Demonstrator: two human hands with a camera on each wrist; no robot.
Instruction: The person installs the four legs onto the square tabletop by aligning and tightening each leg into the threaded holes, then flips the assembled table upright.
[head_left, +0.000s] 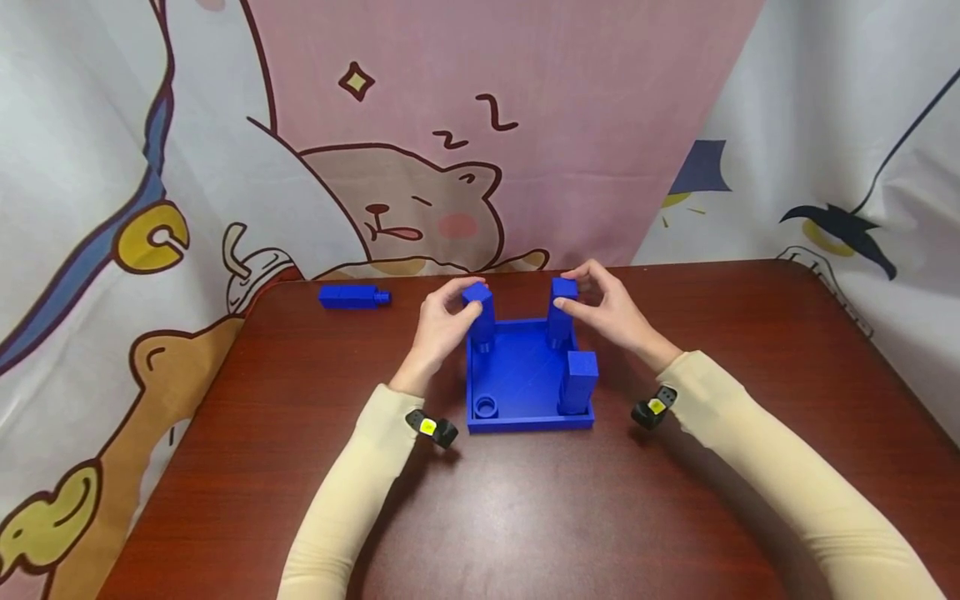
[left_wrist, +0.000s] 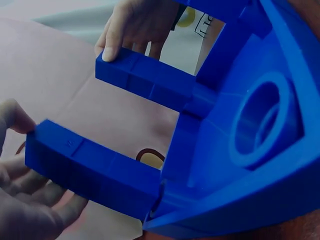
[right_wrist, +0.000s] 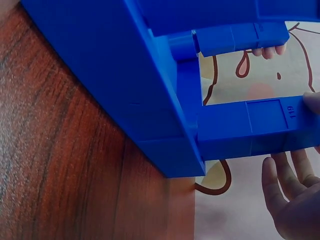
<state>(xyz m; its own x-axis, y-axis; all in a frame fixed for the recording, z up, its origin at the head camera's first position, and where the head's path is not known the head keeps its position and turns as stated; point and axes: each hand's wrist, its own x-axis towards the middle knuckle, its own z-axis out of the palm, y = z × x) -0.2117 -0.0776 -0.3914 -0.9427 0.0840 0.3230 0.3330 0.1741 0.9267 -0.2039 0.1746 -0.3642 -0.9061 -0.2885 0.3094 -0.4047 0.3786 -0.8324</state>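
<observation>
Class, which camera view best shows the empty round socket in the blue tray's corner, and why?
The left wrist view: the round socket appears large, its raised rim and hollow inside clear. The head view shows it whole but small, in the near-left corner of the tray. The right wrist view does not show it.

Left hand [head_left: 441, 325] pinching; right hand [head_left: 617, 312] pinching too; 2 sleeved forearms [head_left: 352, 492] extended forward, hands apart.
</observation>
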